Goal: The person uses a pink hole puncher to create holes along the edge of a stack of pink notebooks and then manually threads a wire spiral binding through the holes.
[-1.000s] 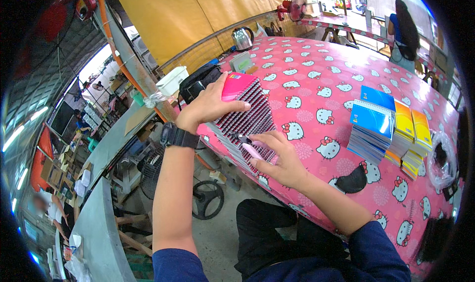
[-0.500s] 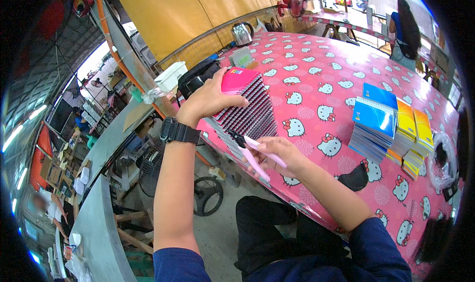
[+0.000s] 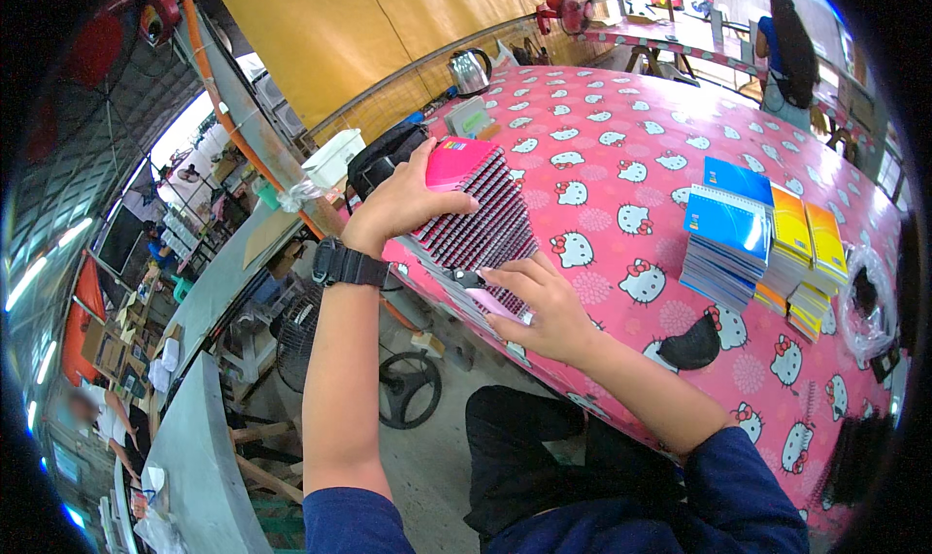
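Note:
A tall stack of pink-covered spiral notebooks (image 3: 485, 219) stands at the table's near-left edge, its dark wire spines facing up towards me. My left hand (image 3: 408, 204) is closed over the upper left end of the stack, thumb lying along the spines. Pliers with pink handles (image 3: 503, 305) are in my right hand (image 3: 546, 309), whose fingers are wrapped round the handles. Their dark jaws meet the lower end of the spines, where the fingers partly hide them.
Blue notebooks (image 3: 723, 229) and yellow notebooks (image 3: 792, 232) stand in stacks at right, beside a clear plastic coil (image 3: 867, 306). A black pouch-like item (image 3: 691, 342) lies nearer. A kettle (image 3: 470, 71), a black bag (image 3: 383, 156) and a white bin (image 3: 333, 158) are farther off.
My right hand has closed the spread plier handles together and turned over them, moving slightly up against the spines. The left hand keeps its hold on the stack.

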The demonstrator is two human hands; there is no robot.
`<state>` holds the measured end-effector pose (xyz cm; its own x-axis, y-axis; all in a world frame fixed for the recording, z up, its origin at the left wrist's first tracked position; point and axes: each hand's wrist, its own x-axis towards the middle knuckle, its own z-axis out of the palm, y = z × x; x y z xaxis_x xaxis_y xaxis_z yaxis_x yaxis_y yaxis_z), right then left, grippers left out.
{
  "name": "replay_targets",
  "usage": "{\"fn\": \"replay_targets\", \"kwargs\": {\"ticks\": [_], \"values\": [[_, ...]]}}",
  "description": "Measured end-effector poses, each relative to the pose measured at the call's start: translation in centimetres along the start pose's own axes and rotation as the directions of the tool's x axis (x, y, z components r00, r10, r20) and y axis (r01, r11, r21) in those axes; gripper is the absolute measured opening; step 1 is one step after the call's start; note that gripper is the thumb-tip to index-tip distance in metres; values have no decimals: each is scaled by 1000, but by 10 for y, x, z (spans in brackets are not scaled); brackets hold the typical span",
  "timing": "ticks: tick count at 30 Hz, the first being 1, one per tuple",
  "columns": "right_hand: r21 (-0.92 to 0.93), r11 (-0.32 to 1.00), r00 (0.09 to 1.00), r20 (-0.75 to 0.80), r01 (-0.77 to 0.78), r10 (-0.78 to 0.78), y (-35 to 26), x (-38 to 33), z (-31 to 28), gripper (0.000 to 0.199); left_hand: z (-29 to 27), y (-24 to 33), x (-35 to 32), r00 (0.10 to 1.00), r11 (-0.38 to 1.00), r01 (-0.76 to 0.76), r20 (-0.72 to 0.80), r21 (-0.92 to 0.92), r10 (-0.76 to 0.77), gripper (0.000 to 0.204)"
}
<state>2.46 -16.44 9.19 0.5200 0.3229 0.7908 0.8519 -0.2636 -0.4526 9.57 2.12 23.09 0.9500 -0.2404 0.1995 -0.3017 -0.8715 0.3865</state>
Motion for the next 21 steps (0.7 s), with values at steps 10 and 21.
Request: {"fn": "replay_targets", "kwargs": {"ticks": [10,21], "values": [[441,749,857,389,-495,338,6,-7,-6,45,0,-5,0,999,999,-44,-7,-22,44,115],[-92,995,999,20,47,-46,12,-6,2,54,2,-4,2,1000,999,-6,3,-37,6,114]]}}
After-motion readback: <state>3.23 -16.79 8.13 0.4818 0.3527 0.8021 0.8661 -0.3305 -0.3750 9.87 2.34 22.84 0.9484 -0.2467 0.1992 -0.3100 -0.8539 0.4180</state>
